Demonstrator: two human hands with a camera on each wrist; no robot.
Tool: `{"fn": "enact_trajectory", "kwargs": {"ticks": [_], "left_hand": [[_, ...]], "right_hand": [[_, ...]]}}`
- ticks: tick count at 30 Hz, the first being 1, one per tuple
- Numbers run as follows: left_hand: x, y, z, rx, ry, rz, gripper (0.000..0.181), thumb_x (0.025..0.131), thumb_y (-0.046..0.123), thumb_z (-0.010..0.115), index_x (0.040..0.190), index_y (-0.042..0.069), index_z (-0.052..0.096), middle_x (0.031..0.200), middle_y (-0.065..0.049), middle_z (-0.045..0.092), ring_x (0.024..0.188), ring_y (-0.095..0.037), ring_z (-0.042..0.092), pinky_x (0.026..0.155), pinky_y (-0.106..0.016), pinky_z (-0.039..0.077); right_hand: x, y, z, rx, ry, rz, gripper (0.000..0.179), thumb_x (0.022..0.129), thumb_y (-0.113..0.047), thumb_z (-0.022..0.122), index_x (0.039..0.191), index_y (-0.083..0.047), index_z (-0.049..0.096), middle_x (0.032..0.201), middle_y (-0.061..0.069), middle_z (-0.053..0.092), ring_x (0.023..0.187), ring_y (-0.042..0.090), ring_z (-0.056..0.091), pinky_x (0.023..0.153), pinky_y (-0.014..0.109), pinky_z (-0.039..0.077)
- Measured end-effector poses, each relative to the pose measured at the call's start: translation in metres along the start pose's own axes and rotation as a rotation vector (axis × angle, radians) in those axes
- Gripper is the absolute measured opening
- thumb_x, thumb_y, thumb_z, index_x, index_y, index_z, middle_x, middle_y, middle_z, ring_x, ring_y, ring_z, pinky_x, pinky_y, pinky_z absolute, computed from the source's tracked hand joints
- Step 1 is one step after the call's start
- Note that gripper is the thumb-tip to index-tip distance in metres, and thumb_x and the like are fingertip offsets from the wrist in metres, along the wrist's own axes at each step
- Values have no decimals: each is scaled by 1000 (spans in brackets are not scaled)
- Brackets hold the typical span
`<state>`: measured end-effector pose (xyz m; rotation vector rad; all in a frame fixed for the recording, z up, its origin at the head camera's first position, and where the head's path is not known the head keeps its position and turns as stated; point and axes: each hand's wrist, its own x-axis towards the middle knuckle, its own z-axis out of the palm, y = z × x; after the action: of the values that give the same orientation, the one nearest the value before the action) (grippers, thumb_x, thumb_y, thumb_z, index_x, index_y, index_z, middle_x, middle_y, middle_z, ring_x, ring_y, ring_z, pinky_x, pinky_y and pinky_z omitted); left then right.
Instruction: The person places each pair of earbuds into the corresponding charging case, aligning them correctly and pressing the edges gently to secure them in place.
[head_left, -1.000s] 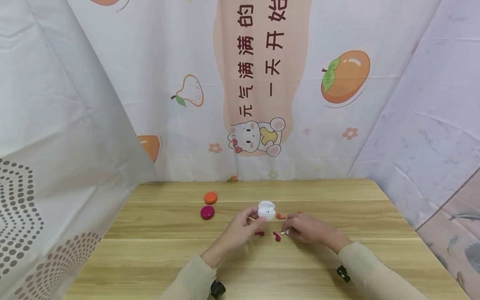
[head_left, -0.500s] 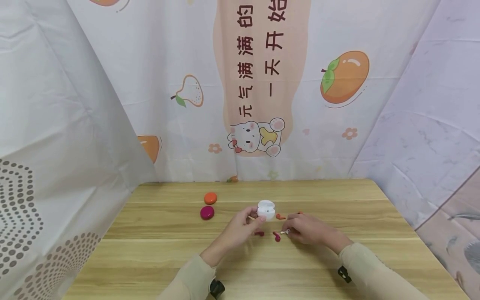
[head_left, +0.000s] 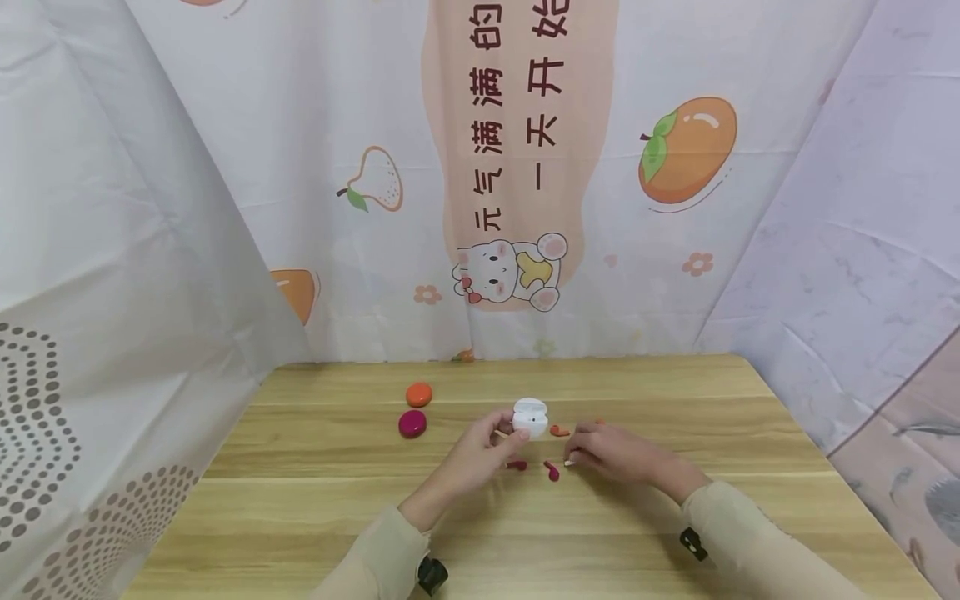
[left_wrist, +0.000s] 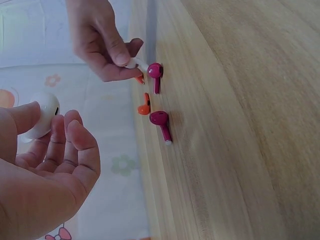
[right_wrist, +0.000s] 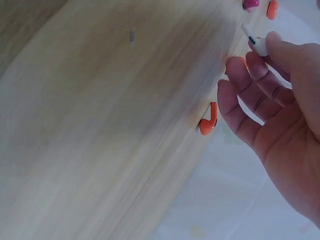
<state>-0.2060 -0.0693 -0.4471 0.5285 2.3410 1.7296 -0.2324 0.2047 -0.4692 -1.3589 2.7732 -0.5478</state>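
Observation:
My left hand (head_left: 486, 443) holds a small white earbud case (head_left: 531, 417), lid raised, between thumb and curled fingers; the left wrist view shows the case (left_wrist: 42, 114) against the thumb. My right hand (head_left: 609, 452) pinches a white earbud (head_left: 569, 461) between thumb and forefinger, just above the wooden table (head_left: 315, 500). The right wrist view shows this earbud (right_wrist: 255, 42) at the fingertips. Two magenta earbuds (head_left: 516, 465) (head_left: 552, 472) lie between the hands. An orange earbud (head_left: 558, 431) lies right of the case, and another (head_left: 598, 422) sits behind the right hand.
An orange closed case (head_left: 419, 394) and a magenta one (head_left: 412, 423) lie left of the hands. Printed cloth (head_left: 525, 208) hangs behind the table and along both sides. The table's right edge (head_left: 810, 450) is close to the cloth.
The view has tilted slightly. Both hands keep their holds and have barely moved.

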Motion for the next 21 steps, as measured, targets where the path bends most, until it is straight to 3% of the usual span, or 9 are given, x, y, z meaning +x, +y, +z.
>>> {"fn": "enact_trajectory", "kwargs": {"ticks": [5,12,21], "left_hand": [[0,-1,0,7,-6,13,34,102,29,64,126,5,62,102,-3,62,93,-38,63,71,-32,55],[0,1,-1,21,-11,15,36,103,31,62,129,6,60,103,-2,61,88,-31,62,69,-31,54],[1,2,-1,27,-16,17,35,103,29,62,129,6,61,102,-2,61,87,-27,62,69,-32,54]], "right_hand": [[2,0,-3,41,-2,-10,9,101,-8,62,101,-9,71,95,-6,68,88,6,62,80,32,55],[3,-4,-5,91,7,-2,11,103,-10,59,103,-8,70,92,-6,69,81,0,58,73,27,54],[5,-8,-6,118,-10,-20,9,99,-7,62,96,-11,69,82,-15,57,67,-3,47,61,19,46]]}}
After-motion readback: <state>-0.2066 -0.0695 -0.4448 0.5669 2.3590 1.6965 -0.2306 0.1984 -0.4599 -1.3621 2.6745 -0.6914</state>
